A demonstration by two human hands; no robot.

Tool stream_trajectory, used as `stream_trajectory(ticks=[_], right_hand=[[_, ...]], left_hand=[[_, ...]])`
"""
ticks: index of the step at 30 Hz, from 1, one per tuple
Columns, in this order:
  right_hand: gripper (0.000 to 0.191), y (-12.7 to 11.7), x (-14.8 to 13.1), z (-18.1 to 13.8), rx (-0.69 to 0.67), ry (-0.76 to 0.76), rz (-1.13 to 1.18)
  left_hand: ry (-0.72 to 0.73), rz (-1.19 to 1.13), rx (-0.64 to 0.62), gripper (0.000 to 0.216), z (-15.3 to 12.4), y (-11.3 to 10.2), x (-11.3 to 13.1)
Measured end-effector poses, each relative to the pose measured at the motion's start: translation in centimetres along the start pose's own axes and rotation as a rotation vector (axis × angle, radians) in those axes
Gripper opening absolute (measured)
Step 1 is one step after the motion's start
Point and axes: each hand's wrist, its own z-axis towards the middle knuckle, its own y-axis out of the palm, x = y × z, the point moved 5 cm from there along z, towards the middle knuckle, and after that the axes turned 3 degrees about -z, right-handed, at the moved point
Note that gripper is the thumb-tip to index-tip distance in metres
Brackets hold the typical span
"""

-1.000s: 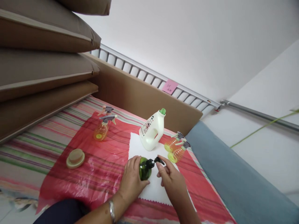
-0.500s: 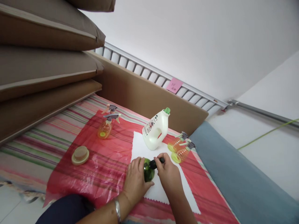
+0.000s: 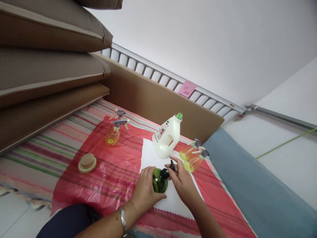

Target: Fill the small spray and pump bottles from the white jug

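Note:
My left hand (image 3: 145,185) is wrapped round a round, clear green pump bottle (image 3: 159,185) over a white cloth (image 3: 175,205). Its black pump head (image 3: 164,173) sits at the bottle's neck, the nozzle pointing up. The fingers of my right hand (image 3: 183,180) are closed on this pump head from the right. Whether the pump is fully seated I cannot tell. Just beyond my hands, a white jug (image 3: 160,142) with a green spout stands on the cloth.
Clear spray bottles with yellow bottoms stand at the left (image 3: 113,136) and right (image 3: 194,162). A pale round lid (image 3: 87,163) lies on the red plastic sheet (image 3: 111,175). Stacked cushions (image 3: 49,71) rise at the left, with a brown board (image 3: 148,96) behind.
My right hand has turned at the pump head, and its black nozzle now points up rather than sideways. The left hand keeps its hold. The whole view has shifted slightly.

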Motion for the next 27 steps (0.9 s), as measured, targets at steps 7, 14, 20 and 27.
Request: stream_trajectory(ticks=[7, 14, 20, 27], right_hand=[[0.049, -0.7, 0.5, 0.6, 0.053, 0.182, 0.077], [0.031, -0.9, -0.3, 0.6, 0.015, 0.199, -0.047], [0.028, -1.4, -1.3, 1.0, -0.128, 0.012, -0.072], [0.028, -2.1, -2.0, 0.7, -0.18, -0.096, -0.141]], left_hand=[[-0.002, 0.044, 0.034, 0.083, 0.0, -0.3, -0.1], [0.03, 0.101, 0.051, 0.084, -0.1, -0.6, 0.0], [0.028, 0.041, 0.027, 0.085, -0.1, -0.5, 0.0], [0.029, -0.025, -0.049, 0.085, -0.1, 0.3, -0.3]])
